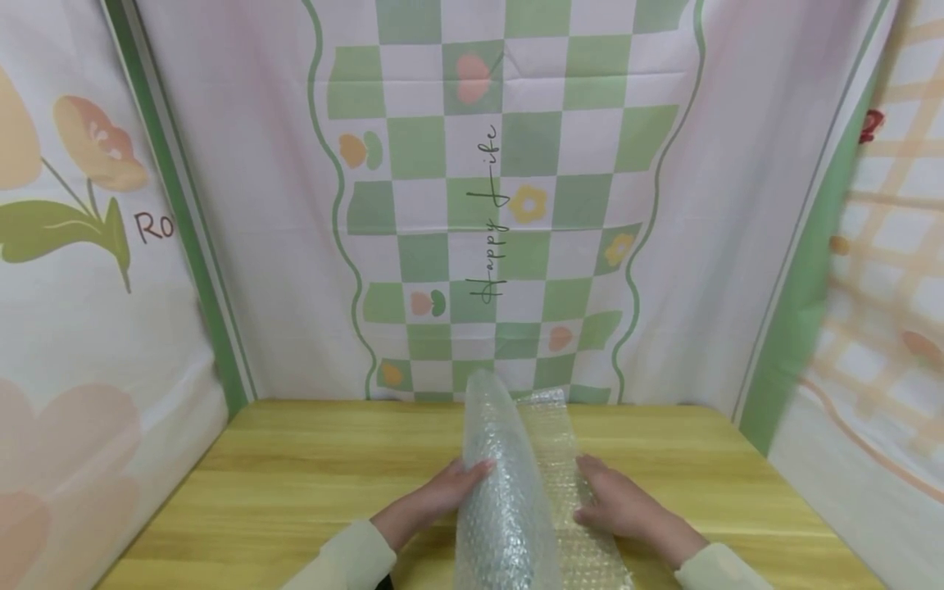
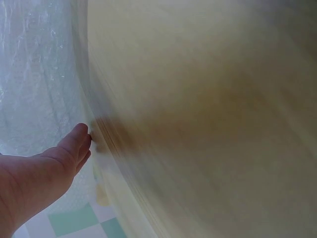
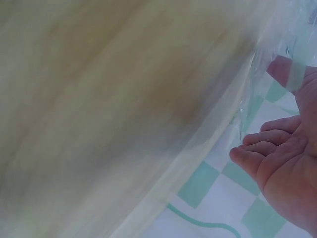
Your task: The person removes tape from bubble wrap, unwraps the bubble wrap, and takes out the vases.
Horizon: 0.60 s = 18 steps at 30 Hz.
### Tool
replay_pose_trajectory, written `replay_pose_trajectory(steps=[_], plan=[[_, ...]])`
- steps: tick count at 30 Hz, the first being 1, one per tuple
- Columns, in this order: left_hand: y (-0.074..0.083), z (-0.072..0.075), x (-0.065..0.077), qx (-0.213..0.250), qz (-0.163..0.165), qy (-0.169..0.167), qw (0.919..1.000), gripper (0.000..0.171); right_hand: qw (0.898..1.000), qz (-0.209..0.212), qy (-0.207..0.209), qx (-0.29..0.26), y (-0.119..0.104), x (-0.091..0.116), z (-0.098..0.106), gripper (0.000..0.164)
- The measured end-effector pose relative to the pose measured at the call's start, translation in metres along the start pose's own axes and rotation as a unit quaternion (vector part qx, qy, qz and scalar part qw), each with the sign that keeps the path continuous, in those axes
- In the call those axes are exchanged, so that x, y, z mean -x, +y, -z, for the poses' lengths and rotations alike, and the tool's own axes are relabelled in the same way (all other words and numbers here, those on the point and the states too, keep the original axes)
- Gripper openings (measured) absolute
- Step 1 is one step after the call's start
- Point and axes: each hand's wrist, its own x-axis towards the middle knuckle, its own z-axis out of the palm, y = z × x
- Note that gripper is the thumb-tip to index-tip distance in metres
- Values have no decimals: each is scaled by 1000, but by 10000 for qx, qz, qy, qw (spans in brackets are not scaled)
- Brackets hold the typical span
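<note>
A roll of clear bubble wrap (image 1: 505,492) lies lengthwise on the wooden table, its far end pointing at the back wall. A loose flap of the wrap (image 1: 556,459) spreads flat from its right side. My left hand (image 1: 442,489) rests against the roll's left side, thumb over the top; in the left wrist view the visible fingers of that hand (image 2: 74,146) look fairly straight. At the flap's right edge is my right hand (image 1: 619,500), thumb and fingers spread apart. The right wrist view shows its palm (image 3: 290,163) with loosely bent fingers and film by the thumb.
The yellowish wooden table (image 1: 332,442) extends to both sides of the roll. Behind it hangs a cloth with a green-and-white checked print (image 1: 472,205). Printed cloths also hang at the left (image 1: 74,328) and right (image 1: 878,328). A small dark object (image 1: 385,583) shows below the left wrist.
</note>
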Motion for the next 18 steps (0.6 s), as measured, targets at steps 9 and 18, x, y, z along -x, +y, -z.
replay_pose_trajectory(steps=[9, 18], plan=[[-1, 0, -1, 9, -24, -18, 10000, 79, 9980, 406, -123, 479, -9, 2, 2, 70], [0, 0, 1, -125, 95, 125, 9998, 83, 9939, 746, -267, 765, -12, 2, -4, 46]])
